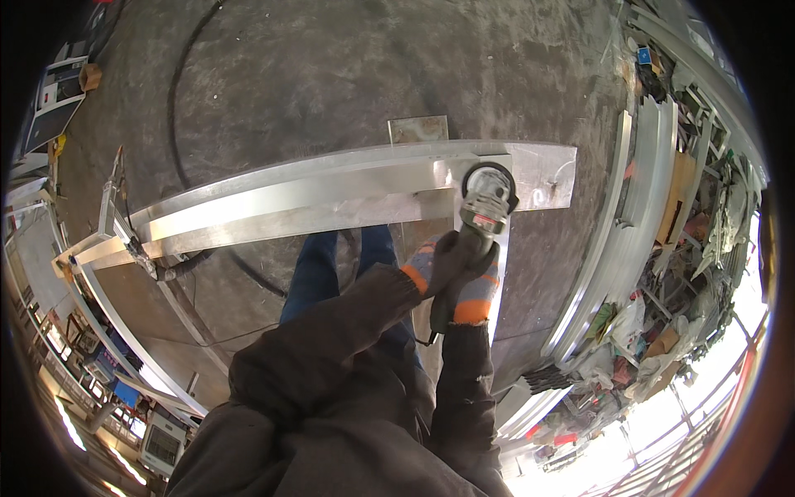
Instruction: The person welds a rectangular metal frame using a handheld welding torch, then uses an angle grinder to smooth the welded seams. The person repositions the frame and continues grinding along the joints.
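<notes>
Head view, grinder over metal beam, grey floor, scrap heap

Grey gloves, dark fingers — orange cuffs, silvery beam, blue trousers

Gloved: one left hand, one right hand. Orange cuffs, two. Dark sleeves, two; blue trouser legs, two. Grinder: one. Small plate beyond the beam: one. Long metal lengths at right: at least two. Scrap heap: one, its pieces too jumbled to count.
</notes>
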Demonstrator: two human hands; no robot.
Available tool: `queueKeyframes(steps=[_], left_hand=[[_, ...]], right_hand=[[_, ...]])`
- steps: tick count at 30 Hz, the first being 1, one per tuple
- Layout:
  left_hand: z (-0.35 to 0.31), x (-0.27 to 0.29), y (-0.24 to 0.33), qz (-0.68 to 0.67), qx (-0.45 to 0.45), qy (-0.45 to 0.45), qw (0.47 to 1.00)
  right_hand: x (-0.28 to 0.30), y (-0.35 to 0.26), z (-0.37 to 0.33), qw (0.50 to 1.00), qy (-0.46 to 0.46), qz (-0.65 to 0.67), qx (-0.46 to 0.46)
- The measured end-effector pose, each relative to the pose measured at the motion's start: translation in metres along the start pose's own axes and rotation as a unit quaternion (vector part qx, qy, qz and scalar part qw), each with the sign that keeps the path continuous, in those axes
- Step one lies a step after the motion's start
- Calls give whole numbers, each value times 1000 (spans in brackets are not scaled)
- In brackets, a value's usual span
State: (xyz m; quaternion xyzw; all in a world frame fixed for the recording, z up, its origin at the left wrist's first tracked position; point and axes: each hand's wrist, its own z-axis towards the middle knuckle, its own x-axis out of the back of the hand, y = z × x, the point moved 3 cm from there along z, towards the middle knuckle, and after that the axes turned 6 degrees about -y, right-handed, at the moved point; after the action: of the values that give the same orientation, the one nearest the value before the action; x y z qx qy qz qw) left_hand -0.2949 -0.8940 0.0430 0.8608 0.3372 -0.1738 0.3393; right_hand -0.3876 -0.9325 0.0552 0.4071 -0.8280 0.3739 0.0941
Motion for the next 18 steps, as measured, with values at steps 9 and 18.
queueKeyframes(steps=[9, 18], left_hand=[[7, 9, 14, 85, 42, 4, 995], [-60, 20, 11, 313, 20, -35, 949]], right_hand=[[4, -19, 5, 993, 17, -84, 75], [-41, 34, -53, 918, -108, 381, -4]])
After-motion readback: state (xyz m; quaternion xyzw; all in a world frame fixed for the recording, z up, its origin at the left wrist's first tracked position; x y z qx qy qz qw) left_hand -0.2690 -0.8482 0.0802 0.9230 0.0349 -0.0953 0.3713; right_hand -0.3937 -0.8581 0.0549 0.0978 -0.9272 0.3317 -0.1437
